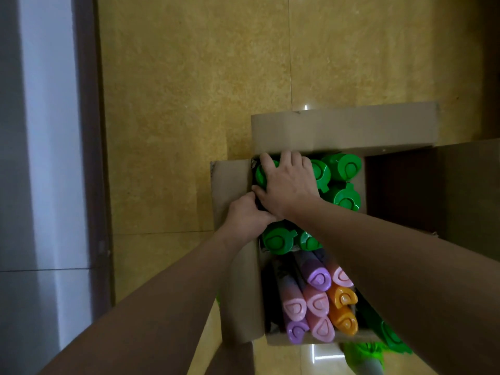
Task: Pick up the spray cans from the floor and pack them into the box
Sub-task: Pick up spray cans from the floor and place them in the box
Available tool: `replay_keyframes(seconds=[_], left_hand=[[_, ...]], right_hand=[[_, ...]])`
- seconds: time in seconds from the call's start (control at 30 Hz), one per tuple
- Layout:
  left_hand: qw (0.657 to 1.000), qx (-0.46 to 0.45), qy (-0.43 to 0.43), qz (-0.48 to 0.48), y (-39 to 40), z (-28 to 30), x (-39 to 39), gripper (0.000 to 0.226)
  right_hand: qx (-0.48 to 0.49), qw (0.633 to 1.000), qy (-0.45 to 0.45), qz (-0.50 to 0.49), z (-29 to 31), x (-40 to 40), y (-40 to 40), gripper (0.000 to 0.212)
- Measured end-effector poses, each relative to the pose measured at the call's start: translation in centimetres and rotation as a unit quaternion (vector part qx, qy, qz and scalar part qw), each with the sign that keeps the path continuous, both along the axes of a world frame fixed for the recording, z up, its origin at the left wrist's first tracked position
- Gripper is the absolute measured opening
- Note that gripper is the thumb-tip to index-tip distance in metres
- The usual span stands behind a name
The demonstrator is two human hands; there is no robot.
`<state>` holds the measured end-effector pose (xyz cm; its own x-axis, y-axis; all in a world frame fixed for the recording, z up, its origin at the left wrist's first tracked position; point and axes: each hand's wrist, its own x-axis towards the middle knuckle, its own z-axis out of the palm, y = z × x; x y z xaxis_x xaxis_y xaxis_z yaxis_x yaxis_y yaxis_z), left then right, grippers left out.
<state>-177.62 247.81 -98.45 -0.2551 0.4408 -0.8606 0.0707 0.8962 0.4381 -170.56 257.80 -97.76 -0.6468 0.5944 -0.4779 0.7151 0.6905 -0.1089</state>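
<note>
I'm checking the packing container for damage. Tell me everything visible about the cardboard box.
The cardboard box is plain brown, open at the top, its flaps folded outward, standing on the yellow floor. Spray cans fill its left part; the right part looks dark and empty. The left hand holds its left wall; no tears are evident.

Indoor room, polished tile floor
</note>
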Motion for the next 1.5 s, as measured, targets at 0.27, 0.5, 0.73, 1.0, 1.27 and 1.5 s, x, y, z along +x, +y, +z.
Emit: replay_keyframes(seconds=[0.27,0.5,0.73,1.0,1.27,1.5], left_hand=[[0.999,0.01,0.034,0.021,-0.2,0.3,0.5,0.067],[0.991,0.037,0.093,0.088,-1.3,1.6,3.0,0.074],[0.972,0.072,0.17,0.147,-3.0,3.0,6.5,0.072],[0.948,0.062,0.256,0.178,-7.2,6.1,11.1,0.07],[0.918,0.025,0.286,0.275,-17.8,8.1,17.7,0.074],[0.886,-0.06,0.246,0.388,-33.4,6.4,25.0,0.076]], right_hand=[[-0.026,0.995,0.1,-0.012,1.8,3.3,-0.3,0.072],[0.006,0.982,0.175,-0.071,2.5,9.0,-1.5,0.057],[-0.009,0.992,0.124,-0.008,4.0,12.5,-2.6,0.067],[-0.024,0.988,0.094,0.116,6.4,14.5,-4.1,0.073],[-0.026,0.96,0.066,0.272,7.3,16.0,-12.9,0.068],[-0.076,0.919,0.059,0.382,6.8,17.6,-27.0,0.069]])
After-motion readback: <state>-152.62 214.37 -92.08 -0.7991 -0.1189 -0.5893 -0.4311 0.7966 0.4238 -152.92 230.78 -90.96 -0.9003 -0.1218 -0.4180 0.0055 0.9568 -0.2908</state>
